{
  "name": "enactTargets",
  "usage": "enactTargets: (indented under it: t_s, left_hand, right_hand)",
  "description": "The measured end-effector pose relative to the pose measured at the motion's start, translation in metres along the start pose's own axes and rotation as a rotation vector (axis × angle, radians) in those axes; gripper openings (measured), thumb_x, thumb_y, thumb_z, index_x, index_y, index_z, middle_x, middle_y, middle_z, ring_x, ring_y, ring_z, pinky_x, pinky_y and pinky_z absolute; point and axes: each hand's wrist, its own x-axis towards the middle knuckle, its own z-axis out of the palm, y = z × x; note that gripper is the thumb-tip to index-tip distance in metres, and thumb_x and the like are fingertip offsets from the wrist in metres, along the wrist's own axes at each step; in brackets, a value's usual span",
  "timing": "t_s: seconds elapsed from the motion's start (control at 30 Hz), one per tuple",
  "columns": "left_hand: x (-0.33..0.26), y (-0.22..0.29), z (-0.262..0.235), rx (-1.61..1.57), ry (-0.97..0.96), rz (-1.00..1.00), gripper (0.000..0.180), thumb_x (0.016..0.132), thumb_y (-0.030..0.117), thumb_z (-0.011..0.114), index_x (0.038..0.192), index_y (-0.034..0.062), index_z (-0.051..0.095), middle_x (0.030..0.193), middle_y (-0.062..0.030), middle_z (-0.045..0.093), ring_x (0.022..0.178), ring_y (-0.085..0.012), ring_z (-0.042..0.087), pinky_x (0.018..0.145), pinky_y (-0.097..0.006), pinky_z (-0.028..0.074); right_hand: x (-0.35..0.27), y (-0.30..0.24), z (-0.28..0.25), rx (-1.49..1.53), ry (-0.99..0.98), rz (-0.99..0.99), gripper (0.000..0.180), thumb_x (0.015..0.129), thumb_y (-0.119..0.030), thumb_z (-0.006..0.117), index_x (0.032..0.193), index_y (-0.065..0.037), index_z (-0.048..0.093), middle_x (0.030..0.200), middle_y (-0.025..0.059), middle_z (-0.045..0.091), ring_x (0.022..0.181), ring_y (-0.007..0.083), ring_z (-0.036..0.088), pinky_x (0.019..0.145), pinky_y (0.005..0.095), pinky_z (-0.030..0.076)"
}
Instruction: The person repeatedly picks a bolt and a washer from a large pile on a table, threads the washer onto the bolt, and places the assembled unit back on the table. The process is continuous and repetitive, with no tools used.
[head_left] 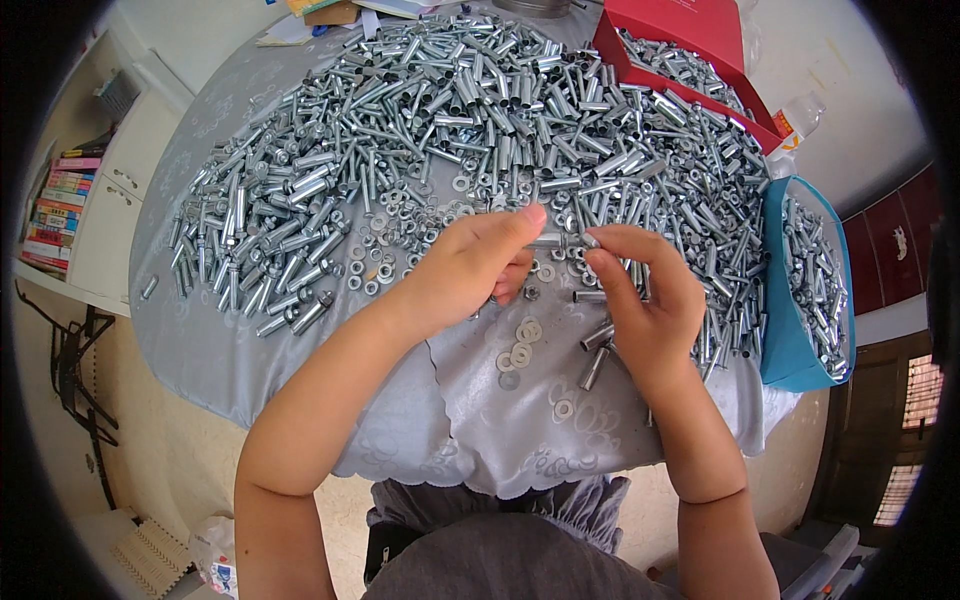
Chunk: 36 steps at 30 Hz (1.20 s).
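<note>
Above the near part of the table I hold a sleeve anchor bolt (pixel 549 241) level between my hands. The fingers of my left hand (pixel 470 262) are curled, with the thumb along the bolt's left end, which they hide. My right hand (pixel 655 295) pinches at the other end with thumb and forefinger; a small metal end (pixel 590 240) shows at those fingertips. Whether it is a nut or the bolt's tip, I cannot tell. Flat washers (pixel 521 354) lie on the cloth below, beside a few loose metal sleeves (pixel 596 368) near my right wrist. Nuts and washers (pixel 385 272) are scattered left of my left hand.
A large heap of bolts and sleeves (pixel 450 95) covers the far table. Finished-looking anchors (pixel 290 255) are piled at left. A red box (pixel 690 95) and a blue box (pixel 800 365) hold more metal parts at right. Grey patterned cloth (pixel 390 400) covers the round table.
</note>
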Motion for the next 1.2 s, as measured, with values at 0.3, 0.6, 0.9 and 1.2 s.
enactTargets:
  t_s: [0.3,0.6,0.9,1.2]
  left_hand:
    - [-0.003,0.001,0.005,-0.01,0.027,0.022,0.04,0.089,0.042,0.045,0.064,0.0111,0.042,0.058,0.0063,0.034,0.052,-0.0045,0.034,0.049,-0.021,0.032]
    - [-0.003,0.0,0.006,0.038,-0.01,0.051,0.041,0.09,0.042,0.044,0.064,0.0103,0.042,0.058,0.0055,0.035,0.052,-0.0044,0.034,0.05,-0.021,0.032]
    - [-0.011,0.002,0.01,0.45,0.065,0.255,0.037,0.09,0.034,0.045,0.079,0.0013,0.055,0.061,0.0021,0.045,0.056,-0.0068,0.038,0.052,-0.023,0.033]
    - [-0.013,0.002,0.01,0.621,0.084,0.333,0.035,0.09,0.033,0.047,0.081,0.0,0.057,0.063,-0.0032,0.048,0.058,-0.0085,0.041,0.053,-0.025,0.036]
  right_hand:
    - [-0.003,0.005,0.001,0.056,-0.019,-0.006,0.017,0.07,0.001,0.068,0.084,0.001,0.06,0.084,0.0106,0.064,0.078,0.0203,0.063,0.07,0.0256,0.048]
    - [-0.003,-0.003,0.001,0.323,-0.056,0.196,0.023,0.072,0.001,0.068,0.093,0.001,0.057,0.09,0.0098,0.063,0.079,0.0129,0.059,0.073,0.0236,0.046]
    - [-0.002,-0.009,-0.004,0.45,-0.194,0.472,0.014,0.081,-0.008,0.061,0.089,0.002,0.057,0.079,0.0044,0.059,0.073,0.0089,0.054,0.067,0.0215,0.045]
    - [-0.005,-0.006,-0.011,0.403,-0.412,0.485,0.021,0.086,-0.02,0.054,0.077,0.0,0.054,0.061,-0.0007,0.048,0.054,0.0044,0.041,0.048,0.0204,0.031]
